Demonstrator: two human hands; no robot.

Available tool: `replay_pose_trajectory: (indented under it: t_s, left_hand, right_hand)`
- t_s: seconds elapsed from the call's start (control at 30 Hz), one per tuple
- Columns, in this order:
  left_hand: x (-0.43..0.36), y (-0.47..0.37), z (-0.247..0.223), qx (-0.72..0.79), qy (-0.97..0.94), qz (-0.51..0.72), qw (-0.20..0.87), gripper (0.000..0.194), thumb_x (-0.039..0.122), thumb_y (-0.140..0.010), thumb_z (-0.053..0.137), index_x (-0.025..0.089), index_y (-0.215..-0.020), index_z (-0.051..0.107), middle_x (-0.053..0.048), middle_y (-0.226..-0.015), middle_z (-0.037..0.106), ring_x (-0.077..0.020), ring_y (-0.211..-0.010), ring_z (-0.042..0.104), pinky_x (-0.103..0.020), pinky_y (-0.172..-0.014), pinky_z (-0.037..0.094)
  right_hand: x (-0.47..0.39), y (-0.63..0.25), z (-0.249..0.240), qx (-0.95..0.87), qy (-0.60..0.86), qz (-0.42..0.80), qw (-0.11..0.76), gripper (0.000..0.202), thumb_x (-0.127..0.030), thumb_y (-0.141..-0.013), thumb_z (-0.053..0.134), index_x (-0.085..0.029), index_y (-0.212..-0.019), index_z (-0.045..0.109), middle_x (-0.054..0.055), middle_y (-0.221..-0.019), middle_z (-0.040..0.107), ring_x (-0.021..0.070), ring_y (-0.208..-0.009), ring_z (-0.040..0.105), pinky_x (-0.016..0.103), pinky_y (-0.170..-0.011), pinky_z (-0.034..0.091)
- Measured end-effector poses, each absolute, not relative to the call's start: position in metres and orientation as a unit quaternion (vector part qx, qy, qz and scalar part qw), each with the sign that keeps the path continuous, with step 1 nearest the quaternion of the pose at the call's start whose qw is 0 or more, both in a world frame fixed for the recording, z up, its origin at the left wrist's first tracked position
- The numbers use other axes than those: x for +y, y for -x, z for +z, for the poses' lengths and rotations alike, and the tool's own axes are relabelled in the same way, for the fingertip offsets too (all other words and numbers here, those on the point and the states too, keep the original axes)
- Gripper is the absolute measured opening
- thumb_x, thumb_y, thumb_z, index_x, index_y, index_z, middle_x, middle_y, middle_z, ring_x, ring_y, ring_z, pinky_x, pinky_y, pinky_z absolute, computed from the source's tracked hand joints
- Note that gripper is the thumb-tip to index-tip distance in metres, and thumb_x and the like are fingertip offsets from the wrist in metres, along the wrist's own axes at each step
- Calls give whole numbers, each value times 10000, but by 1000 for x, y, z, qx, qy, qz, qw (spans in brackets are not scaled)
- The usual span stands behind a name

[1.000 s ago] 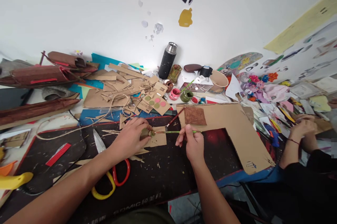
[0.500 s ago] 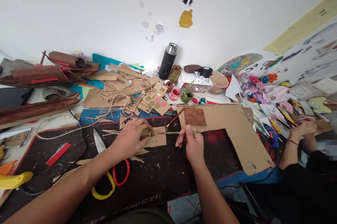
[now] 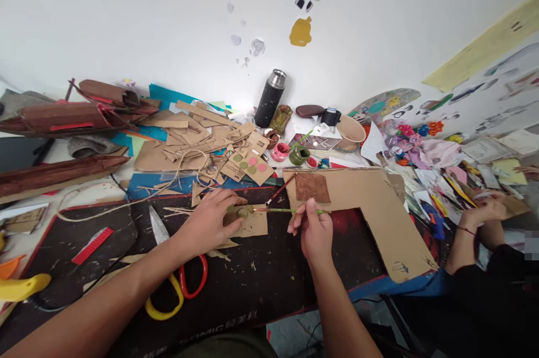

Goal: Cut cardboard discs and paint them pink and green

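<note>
My left hand (image 3: pixel 215 216) rests over a small piece of cardboard (image 3: pixel 257 226) on the dark mat, thumb and fingers apart around its left part. Small olive-green painted spots (image 3: pixel 243 212) show beside the fingertips; whether they are loose pieces I cannot tell. My right hand (image 3: pixel 315 230) is closed on a thin paintbrush (image 3: pixel 278 210) with a green handle, held almost level. Its tip points left, at the edge of the green spots. A second, dark red paintbrush (image 3: pixel 281 188) lies just behind. A brown-painted cardboard square (image 3: pixel 313 187) sits to the right.
Scissors (image 3: pixel 194 276) lie near my left forearm. Behind are cardboard scraps (image 3: pixel 189 136), a card with green and pink dots (image 3: pixel 248 165), a pink paint jar (image 3: pixel 280 151), a green paint jar (image 3: pixel 299 154) and a black flask (image 3: pixel 269 100). Another person's hands (image 3: pixel 484 212) are at right.
My right hand and the brush have shifted slightly right, the tip drawing back from the left fingertips. More of the green spots shows now. My left hand stays nearly in place.
</note>
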State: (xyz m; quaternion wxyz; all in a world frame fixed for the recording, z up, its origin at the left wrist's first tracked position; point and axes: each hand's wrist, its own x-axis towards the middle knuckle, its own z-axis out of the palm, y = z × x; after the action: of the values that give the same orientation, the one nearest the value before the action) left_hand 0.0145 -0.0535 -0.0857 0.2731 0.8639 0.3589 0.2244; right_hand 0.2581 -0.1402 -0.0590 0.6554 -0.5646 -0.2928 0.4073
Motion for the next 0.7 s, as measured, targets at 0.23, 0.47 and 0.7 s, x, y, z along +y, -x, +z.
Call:
replay_pose_trajectory:
  t_s: [0.23, 0.47, 0.7]
  left_hand:
    - [-54, -16, -86, 367, -868, 207, 263, 168, 322, -893, 705, 231, -1027, 662, -63, -1127, 683, -310, -1101, 618, -467, -1005, 478]
    - [-52, -16, -89, 364, -866, 212, 270, 149, 266, -883, 685, 234, -1028, 682, -66, -1156, 680, -305, -1114, 610, -465, -1003, 472]
    - [-51, -16, -92, 367, -865, 215, 267, 169, 290, -875, 697, 227, -1032, 697, -64, -1143, 689, -308, -1108, 629, -461, -1000, 481]
  right_hand:
    - [-142, -256, -61, -295, 561, 421, 649, 526, -661, -903, 726, -177, -709, 661, -32, -472, 572, 141, -383, 620, 193, -357, 404]
    - [-141, -253, -63, -332, 561, 432, 623, 514, -653, -928, 701, -179, -732, 668, -31, -485, 584, 139, -394, 630, 192, -372, 415]
    - [-141, -254, -63, -342, 575, 400, 627, 516, -658, -934, 689, -179, -743, 669, -27, -489, 594, 139, -396, 629, 193, -376, 422]
